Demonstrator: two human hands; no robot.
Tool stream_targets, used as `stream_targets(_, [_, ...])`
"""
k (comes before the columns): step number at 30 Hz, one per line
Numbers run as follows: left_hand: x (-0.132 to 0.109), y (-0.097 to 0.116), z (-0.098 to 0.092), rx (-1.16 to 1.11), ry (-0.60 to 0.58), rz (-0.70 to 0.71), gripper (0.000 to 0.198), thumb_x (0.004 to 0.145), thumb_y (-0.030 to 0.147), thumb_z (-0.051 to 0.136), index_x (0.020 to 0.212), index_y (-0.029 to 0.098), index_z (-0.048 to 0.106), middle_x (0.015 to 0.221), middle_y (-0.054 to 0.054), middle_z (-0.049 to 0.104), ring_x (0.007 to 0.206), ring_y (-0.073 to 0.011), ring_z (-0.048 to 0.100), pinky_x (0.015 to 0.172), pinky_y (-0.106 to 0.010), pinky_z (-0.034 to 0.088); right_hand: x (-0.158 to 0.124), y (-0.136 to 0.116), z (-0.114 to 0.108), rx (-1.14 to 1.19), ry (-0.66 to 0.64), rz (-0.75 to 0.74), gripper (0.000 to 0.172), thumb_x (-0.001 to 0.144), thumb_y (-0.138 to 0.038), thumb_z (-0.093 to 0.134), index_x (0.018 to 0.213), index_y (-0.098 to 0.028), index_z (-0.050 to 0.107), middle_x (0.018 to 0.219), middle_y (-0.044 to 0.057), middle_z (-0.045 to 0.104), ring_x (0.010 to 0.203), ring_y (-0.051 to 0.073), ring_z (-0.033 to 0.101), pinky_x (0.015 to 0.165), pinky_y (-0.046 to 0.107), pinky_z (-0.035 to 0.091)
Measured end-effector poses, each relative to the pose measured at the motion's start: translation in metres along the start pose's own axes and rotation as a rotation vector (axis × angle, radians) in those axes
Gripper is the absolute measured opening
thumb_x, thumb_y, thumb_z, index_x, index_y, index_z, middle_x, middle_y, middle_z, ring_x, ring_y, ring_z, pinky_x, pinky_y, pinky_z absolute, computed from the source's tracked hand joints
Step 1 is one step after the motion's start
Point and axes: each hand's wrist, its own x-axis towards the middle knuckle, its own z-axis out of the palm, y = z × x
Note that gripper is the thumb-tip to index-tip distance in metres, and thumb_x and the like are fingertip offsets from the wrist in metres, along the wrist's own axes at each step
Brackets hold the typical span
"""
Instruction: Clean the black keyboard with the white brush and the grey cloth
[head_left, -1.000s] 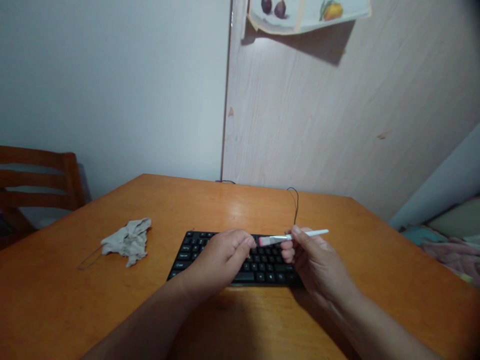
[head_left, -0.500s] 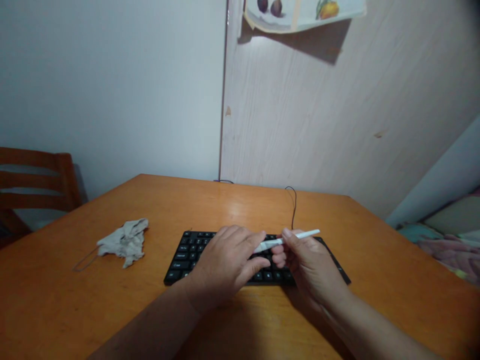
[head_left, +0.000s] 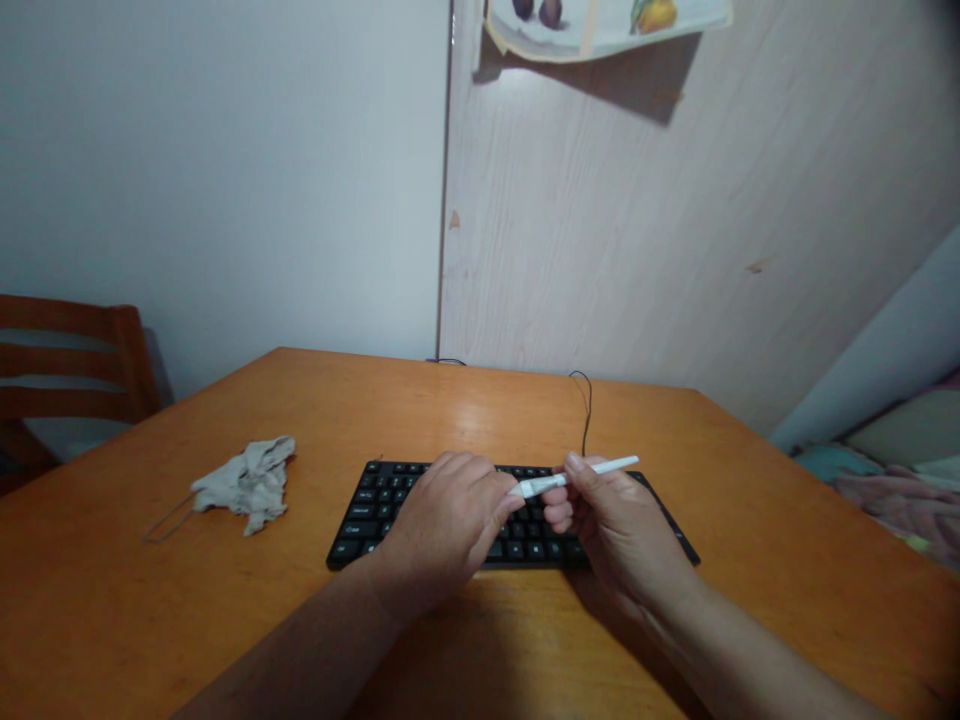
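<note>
A black keyboard (head_left: 382, 500) lies on the orange wooden table (head_left: 480, 410), its thin cable (head_left: 587, 405) running toward the wall. My right hand (head_left: 615, 525) hovers over the keyboard's right half and grips a slim white brush (head_left: 600, 468) by its handle, the brush end pointing left. My left hand (head_left: 450, 520) is over the keyboard's middle, its fingers curled round the brush tip, which they hide.
A crumpled grey cloth (head_left: 247, 482) lies on the table to the left of the keyboard. A wooden chair (head_left: 71, 365) stands at the far left. Bedding (head_left: 892, 480) shows at the right, past the table edge. A wall is close behind.
The pink brush tip, visible a second ago, is now covered by my left fingers. My left hand shifted right onto it. The right hand kept its hold.
</note>
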Motion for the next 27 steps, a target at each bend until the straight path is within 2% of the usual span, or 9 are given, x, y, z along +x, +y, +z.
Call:
stream_targets(5, [0.0000,-0.0012,0.0010,-0.086,-0.039,-0.035,0.034,0.106,0.033,0.039,0.086,0.018,0.063,0.081,-0.005,0.063,0.075,-0.0186,0.052,0.072,-0.033,0.037,0.0002,-0.0002,-0.0003,0.015,-0.009,-0.001,0.033,0.084,-0.046,0.080,0.082,-0.015,0.069,0.071,0.005,0.074,0.055,0.010,0.065,0.056,0.020,0.053])
stream_targets(9, [0.0016,0.0003,-0.0002,-0.261,-0.080,-0.112,0.036,0.106,0.034,0.038,0.086,0.018,0.063,0.083,-0.004,0.063,0.078,-0.0179,0.056,0.074,-0.031,0.040,0.0012,0.0004,-0.0012,0.021,-0.017,-0.004,0.032,0.083,-0.045,0.080,0.084,-0.015,0.069,0.071,0.005,0.074,0.055,0.010,0.065,0.057,0.020,0.053])
stream_targets(15, [0.0041,0.0056,-0.0061,-0.627,-0.116,-0.328,0.034,0.103,0.039,0.044,0.085,0.018,0.065,0.082,-0.001,0.065,0.078,-0.0159,0.058,0.072,-0.027,0.042,0.0017,-0.0004,-0.0010,0.023,-0.032,0.003,0.034,0.081,-0.047,0.082,0.083,-0.015,0.070,0.071,0.005,0.074,0.058,0.011,0.065,0.058,0.021,0.053])
stream_targets(20, [0.0024,0.0021,-0.0058,-0.898,-0.231,-0.497,0.038,0.099,0.048,0.047,0.089,0.017,0.067,0.074,0.002,0.058,0.069,-0.0133,0.052,0.064,-0.023,0.039,0.0016,-0.0004,-0.0016,0.024,-0.059,-0.005,0.032,0.082,-0.046,0.081,0.083,-0.016,0.070,0.072,0.004,0.073,0.059,0.011,0.065,0.059,0.021,0.052])
stream_targets(27, [0.0040,0.0006,-0.0087,-1.024,-0.294,-0.563,0.035,0.097,0.046,0.049,0.085,0.017,0.064,0.071,0.001,0.057,0.067,-0.0127,0.051,0.064,-0.024,0.040,-0.0005,-0.0022,0.0001,0.014,-0.058,-0.010,0.031,0.081,-0.045,0.082,0.082,-0.016,0.071,0.073,0.004,0.073,0.059,0.011,0.064,0.058,0.022,0.052])
